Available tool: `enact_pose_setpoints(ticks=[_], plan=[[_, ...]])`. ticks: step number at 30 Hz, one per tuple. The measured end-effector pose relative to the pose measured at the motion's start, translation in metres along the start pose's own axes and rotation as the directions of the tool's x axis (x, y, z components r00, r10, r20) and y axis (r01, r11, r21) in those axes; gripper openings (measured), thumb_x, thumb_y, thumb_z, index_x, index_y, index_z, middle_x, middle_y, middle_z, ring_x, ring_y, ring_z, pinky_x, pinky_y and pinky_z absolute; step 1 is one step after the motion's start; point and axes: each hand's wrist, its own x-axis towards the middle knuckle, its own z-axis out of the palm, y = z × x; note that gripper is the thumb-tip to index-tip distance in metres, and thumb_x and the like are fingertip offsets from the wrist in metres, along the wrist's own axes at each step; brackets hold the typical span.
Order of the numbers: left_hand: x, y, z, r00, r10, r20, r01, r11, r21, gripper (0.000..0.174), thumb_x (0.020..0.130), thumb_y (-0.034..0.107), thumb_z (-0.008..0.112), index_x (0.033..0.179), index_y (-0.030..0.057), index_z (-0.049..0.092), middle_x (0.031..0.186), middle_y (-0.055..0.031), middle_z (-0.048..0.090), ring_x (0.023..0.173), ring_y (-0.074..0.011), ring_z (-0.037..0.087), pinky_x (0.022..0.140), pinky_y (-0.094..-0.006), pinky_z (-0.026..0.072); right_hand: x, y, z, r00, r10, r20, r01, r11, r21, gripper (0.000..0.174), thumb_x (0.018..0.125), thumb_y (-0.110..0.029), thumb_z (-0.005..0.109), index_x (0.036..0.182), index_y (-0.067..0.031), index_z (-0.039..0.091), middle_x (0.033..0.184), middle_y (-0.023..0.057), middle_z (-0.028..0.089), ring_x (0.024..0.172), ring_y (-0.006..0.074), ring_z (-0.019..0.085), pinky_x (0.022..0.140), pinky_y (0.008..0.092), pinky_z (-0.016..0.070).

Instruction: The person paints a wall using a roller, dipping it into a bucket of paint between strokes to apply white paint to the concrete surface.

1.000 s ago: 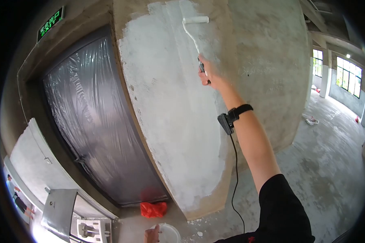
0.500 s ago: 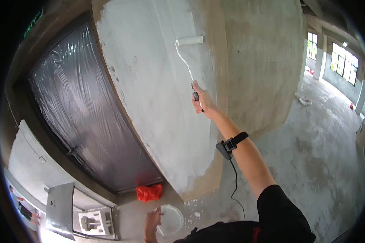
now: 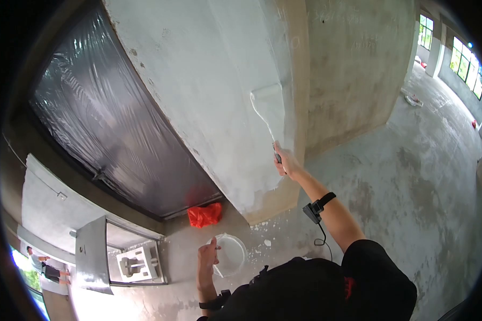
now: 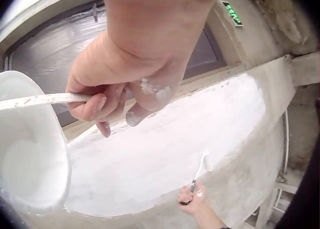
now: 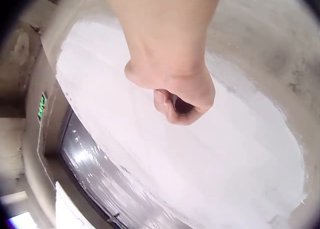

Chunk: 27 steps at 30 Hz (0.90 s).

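Note:
My right hand (image 3: pixel 288 162) grips the dark handle of a paint roller (image 3: pixel 265 91) in the head view, its white sleeve against the white-coated wall (image 3: pixel 209 101). The roller's bent frame is smeared with white. In the right wrist view the fingers curl round the handle's dark end (image 5: pixel 182 106); the sleeve is hidden. Low in the head view, my left hand (image 3: pixel 205 263) is beside a white bucket (image 3: pixel 244 250). In the left wrist view its fingers curl round the bucket's narrow white handle (image 4: pixel 35 101), and white smears mark the hand. Pale paint lies inside the bucket.
A door covered in plastic film (image 3: pixel 123 117) stands left of the wall. A red plastic bag (image 3: pixel 204 215) lies at its foot, with white splashes (image 3: pixel 268 243) on the floor nearby. Lower left is an open metal cabinet (image 3: pixel 93 254); a person (image 3: pixel 49 266) stands beyond.
My right hand has drawn the roller down the wall, and the head view has tilted lower. More of the bucket and my left arm now shows.

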Motion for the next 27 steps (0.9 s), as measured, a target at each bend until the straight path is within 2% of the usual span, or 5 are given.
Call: enact_pose_setpoints(ticks=[5, 15, 19, 23, 27], plan=[[-0.008, 0.001, 0.000, 0.992, -0.104, -0.074, 0.106, 0.994, 0.030, 0.047, 0.091, 0.042, 0.059, 0.077, -0.0029, 0.059, 0.048, 0.0068, 0.029, 0.039, -0.0053, 0.026, 0.037, -0.0244, 0.0228, -0.011, 0.070, -0.017, 0.989, 0.130, -0.073, -0.132, 0.991, -0.013, 0.065, 0.084, -0.070, 0.045, 0.060, -0.0107, 0.037, 0.046, -0.0029, 0.027, 0.034, 0.0099, 0.023, 0.034, 0.0280, 0.0202], [-0.028, -0.001, -0.002, 0.995, -0.047, -0.090, 0.041, 0.997, -0.067, 0.050, 0.089, 0.047, 0.060, 0.079, -0.0027, 0.057, 0.049, 0.0079, 0.028, 0.039, -0.0036, 0.023, 0.038, -0.0221, 0.0202, -0.018, 0.179, -0.055, 0.953, 0.280, -0.116, -0.285, 0.958, -0.035, 0.063, 0.086, -0.067, 0.045, 0.056, -0.0124, 0.036, 0.044, -0.0019, 0.030, 0.033, 0.0110, 0.028, 0.033, 0.0278, 0.0222], [-0.036, 0.006, 0.000, 0.995, -0.064, -0.080, 0.061, 0.997, -0.042, 0.052, 0.089, 0.048, 0.060, 0.080, -0.0028, 0.057, 0.049, 0.0078, 0.027, 0.040, -0.0036, 0.023, 0.038, -0.0224, 0.0212, -0.017, 0.200, -0.054, 0.940, 0.259, -0.221, -0.293, 0.946, -0.136, 0.063, 0.088, -0.066, 0.041, 0.056, -0.0123, 0.036, 0.045, -0.0014, 0.030, 0.033, 0.0112, 0.027, 0.034, 0.0290, 0.0224], [-0.036, 0.000, 0.002, 0.996, -0.039, -0.086, 0.035, 0.998, -0.049, 0.055, 0.088, 0.052, 0.059, 0.083, -0.0028, 0.055, 0.048, 0.0088, 0.025, 0.037, -0.0025, 0.019, 0.037, -0.0220, 0.0155, -0.016, 0.216, -0.057, 0.948, 0.280, -0.148, -0.295, 0.951, -0.089, 0.063, 0.090, -0.065, 0.039, 0.056, -0.0118, 0.037, 0.044, -0.0006, 0.032, 0.033, 0.0119, 0.029, 0.034, 0.0295, 0.0233], [-0.039, -0.004, 0.003, 0.994, -0.048, -0.095, 0.043, 0.997, -0.059, 0.055, 0.088, 0.050, 0.060, 0.081, -0.0041, 0.056, 0.049, 0.0078, 0.026, 0.040, -0.0036, 0.022, 0.040, -0.0223, 0.0219, -0.023, 0.215, -0.054, 0.911, 0.337, -0.237, -0.367, 0.926, -0.092, 0.062, 0.090, -0.063, 0.040, 0.056, -0.0113, 0.037, 0.044, 0.0000, 0.033, 0.033, 0.0121, 0.029, 0.034, 0.0295, 0.0239]])
